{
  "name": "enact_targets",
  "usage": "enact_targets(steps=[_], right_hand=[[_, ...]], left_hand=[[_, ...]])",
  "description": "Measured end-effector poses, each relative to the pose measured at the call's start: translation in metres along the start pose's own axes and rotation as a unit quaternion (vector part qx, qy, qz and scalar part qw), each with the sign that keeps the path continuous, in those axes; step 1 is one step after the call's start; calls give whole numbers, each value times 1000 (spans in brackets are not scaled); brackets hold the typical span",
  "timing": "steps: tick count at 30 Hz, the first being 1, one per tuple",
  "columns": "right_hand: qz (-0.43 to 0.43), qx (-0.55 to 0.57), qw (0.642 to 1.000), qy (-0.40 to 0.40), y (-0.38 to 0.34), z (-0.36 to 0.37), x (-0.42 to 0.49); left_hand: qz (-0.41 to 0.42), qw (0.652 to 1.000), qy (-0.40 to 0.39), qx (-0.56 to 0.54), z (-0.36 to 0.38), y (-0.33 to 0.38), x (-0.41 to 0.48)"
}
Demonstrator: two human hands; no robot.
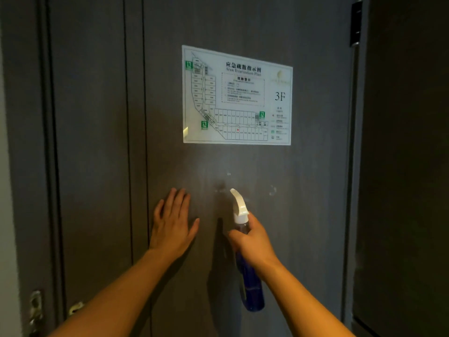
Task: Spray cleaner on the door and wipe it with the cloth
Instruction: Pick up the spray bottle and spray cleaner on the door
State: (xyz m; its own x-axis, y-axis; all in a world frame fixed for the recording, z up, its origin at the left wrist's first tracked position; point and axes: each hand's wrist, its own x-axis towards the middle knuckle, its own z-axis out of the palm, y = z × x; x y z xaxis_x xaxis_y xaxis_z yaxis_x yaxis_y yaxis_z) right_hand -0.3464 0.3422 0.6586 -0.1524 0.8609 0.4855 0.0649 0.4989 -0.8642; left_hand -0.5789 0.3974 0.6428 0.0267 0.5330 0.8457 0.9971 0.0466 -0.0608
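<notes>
A dark grey door fills the view. My right hand grips the neck of a spray bottle with blue liquid and a white trigger head, its nozzle aimed up at the door. Small wet spots and a faint misted patch show on the door just above the nozzle. My left hand lies flat on the door with fingers spread, to the left of the bottle, holding nothing. No cloth is in view.
A white evacuation plan sign marked 3F is fixed to the door above my hands. Metal latch hardware sits at the door's lower left edge. A hinge is at the upper right, beside a dark wall.
</notes>
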Motion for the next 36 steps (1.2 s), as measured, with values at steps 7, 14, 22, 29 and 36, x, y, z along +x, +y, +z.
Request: enact_targets(steps=[7,14,22,29,36], right_hand=[[12,2,1000,11,-10,16,36],[52,41,993,98,12,-11,37],[86,-13,987,132,32,-62,32],[53,-47,994,80,36,-41,20],[65,-58,995,43,55,-1,16]], left_hand=[[0,999,4,52,14,2,3],[10,998,28,54,16,-1,2],[7,998,33,52,16,1,3],[3,997,18,70,14,3,3],[6,997,18,75,10,3,1]])
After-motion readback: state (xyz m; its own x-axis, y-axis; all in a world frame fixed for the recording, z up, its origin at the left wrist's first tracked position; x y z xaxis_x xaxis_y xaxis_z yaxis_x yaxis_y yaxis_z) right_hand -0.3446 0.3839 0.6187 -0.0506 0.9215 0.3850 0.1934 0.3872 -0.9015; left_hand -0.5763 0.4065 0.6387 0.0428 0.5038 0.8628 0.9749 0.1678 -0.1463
